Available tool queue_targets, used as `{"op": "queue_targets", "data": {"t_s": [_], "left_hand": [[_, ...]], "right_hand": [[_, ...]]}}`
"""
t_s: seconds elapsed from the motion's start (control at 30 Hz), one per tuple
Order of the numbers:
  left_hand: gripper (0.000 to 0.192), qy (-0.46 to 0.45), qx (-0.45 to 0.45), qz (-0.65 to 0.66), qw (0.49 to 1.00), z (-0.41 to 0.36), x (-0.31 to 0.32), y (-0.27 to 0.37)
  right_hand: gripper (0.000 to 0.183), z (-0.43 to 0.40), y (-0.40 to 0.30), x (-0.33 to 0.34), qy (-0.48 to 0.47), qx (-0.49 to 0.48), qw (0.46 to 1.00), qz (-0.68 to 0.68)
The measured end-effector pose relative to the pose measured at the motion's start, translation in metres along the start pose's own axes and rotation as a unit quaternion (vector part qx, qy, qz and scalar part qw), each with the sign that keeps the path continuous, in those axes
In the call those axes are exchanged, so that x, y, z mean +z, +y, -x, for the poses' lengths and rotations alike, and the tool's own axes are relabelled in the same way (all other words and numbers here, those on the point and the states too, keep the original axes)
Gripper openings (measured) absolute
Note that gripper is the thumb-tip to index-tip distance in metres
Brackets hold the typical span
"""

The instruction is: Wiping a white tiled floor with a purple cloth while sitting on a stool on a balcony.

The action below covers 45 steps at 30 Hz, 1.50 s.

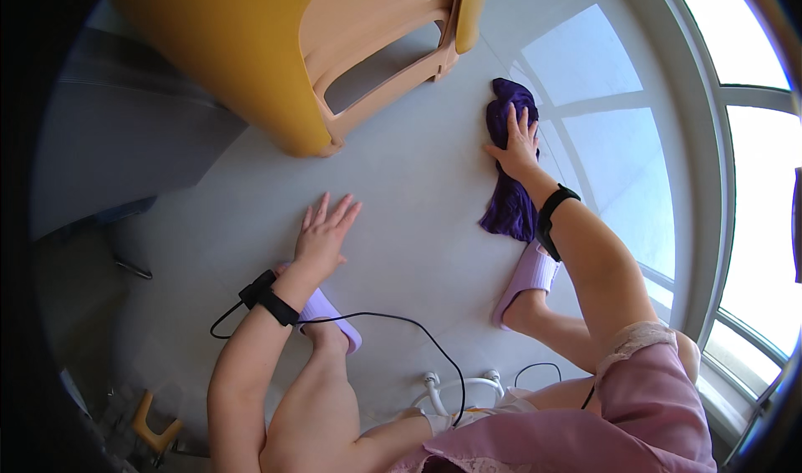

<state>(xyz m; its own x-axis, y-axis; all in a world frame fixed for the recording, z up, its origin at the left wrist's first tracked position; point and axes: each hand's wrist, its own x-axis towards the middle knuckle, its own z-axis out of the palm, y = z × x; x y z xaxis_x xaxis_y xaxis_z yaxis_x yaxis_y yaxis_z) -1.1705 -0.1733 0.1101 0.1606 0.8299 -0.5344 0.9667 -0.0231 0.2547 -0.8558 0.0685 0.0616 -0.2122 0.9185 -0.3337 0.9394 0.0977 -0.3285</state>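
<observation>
A crumpled dark purple cloth (pixel 510 206) lies on the pale, glossy floor (pixel 407 222), right of centre. My right hand (pixel 519 144) rests with fingers spread on the cloth's upper part, pressing it flat rather than gripping it. To the left, my left hand (pixel 326 235) is held palm down with its fingers apart and nothing in it; whether it touches the floor I cannot tell. Both wrists wear black bands, and a black cable (pixel 401 317) runs from the left one towards my lap. The cloth's lower end is close to the lilac slipper on my right foot (pixel 529 279).
A yellow and peach plastic chair or stool (pixel 382 103) stands ahead. At the left is a dark grey piece of furniture (pixel 138 141). A windowed frame (pixel 720 159) curves along the right. My other lilac slipper (pixel 329 313) and a white wheeled base (pixel 451 388) are near me.
</observation>
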Motion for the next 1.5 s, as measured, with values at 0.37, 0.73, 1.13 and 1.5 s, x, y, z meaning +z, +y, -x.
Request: {"op": "queue_targets", "data": {"t_s": [0.37, 0.73, 1.13, 1.5], "left_hand": [[0.13, 0.019, -0.012, -0.05, 0.999, -0.003, 0.006, -0.001], [0.13, 0.063, -0.045, 0.028, 0.997, 0.014, 0.007, -0.01], [0.135, 0.05, -0.103, -0.004, 0.993, 0.003, 0.006, 0.0], [0.135, 0.038, -0.114, -0.027, 0.992, -0.002, 0.001, 0.004]], "right_hand": [[0.07, 0.109, -0.126, 0.057, -0.119, -0.314, 0.942, -0.026], [0.067, 0.182, -0.031, 0.008, -0.125, -0.242, 0.943, 0.192], [0.068, 0.046, -0.006, -0.021, -0.031, 0.112, 0.99, 0.076], [0.074, 0.091, -0.1, 0.019, 0.005, -0.115, 0.972, 0.204]]}}
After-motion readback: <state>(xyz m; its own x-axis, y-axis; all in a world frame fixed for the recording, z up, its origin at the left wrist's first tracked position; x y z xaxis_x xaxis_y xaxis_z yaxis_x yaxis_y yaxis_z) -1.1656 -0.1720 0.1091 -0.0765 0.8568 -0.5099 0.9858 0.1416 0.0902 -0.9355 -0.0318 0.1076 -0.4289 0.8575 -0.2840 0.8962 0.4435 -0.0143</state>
